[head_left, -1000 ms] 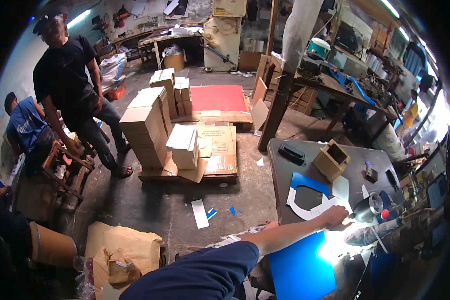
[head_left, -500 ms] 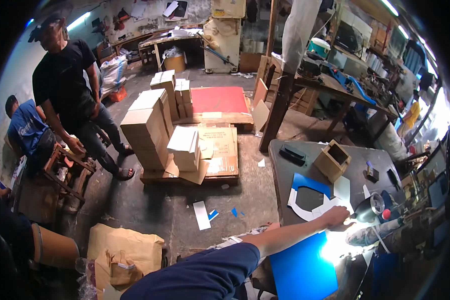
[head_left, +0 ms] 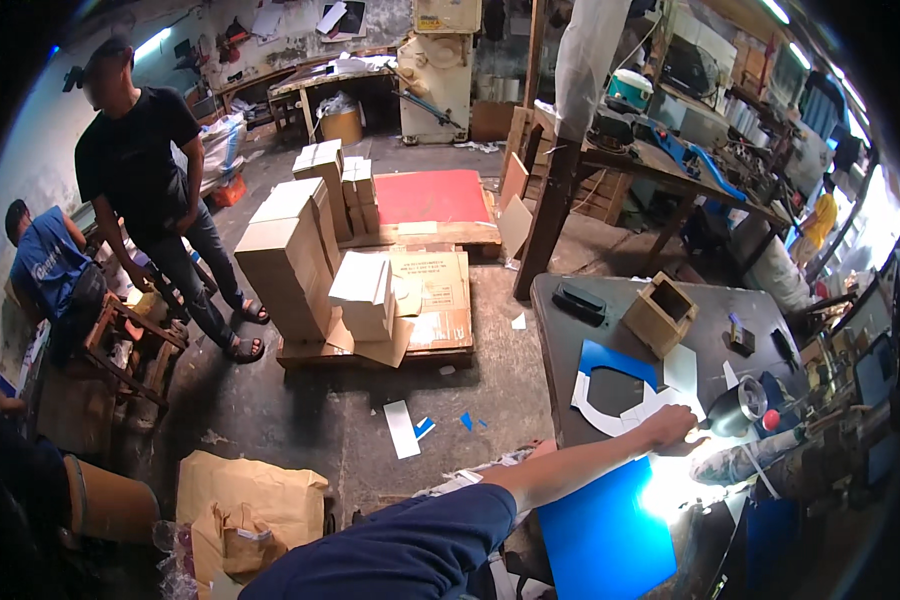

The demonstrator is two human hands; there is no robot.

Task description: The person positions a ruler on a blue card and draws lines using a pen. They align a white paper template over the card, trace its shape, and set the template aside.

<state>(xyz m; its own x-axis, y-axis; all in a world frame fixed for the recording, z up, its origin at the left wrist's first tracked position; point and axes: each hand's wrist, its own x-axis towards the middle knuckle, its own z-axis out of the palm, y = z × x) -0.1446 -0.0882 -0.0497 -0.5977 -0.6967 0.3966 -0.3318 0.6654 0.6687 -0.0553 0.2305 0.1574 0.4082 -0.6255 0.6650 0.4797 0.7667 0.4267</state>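
Note:
My left arm, in a navy sleeve, reaches across the lower middle to the right. At its end my left hand [head_left: 673, 426] is closed, knuckles up, beside a dark metal lamp [head_left: 736, 408]. Whatever its fingers hold, if anything, is hidden. Strong glare lies just below and right of the hand. Below the forearm, partly washed out by that glare, lies a flat blue sheet [head_left: 598, 535]. White cut pieces [head_left: 610, 424] with a curved edge lie at the hand's left, by a smaller blue piece [head_left: 615, 358]. My right hand is not in view.
On the dark table [head_left: 610, 300] stand a wooden box [head_left: 660, 315] and a black tray-like object [head_left: 579, 303]. Stacked boards [head_left: 288, 258] fill a pallet beyond. At left a person in black [head_left: 140, 150] stands near a seated person in blue [head_left: 58, 258]. Brown paper [head_left: 245, 480] lies at lower left.
The whole view has shifted slightly. The standing person at left has moved a little and turned the head. My left hand stays closed beside the lamp.

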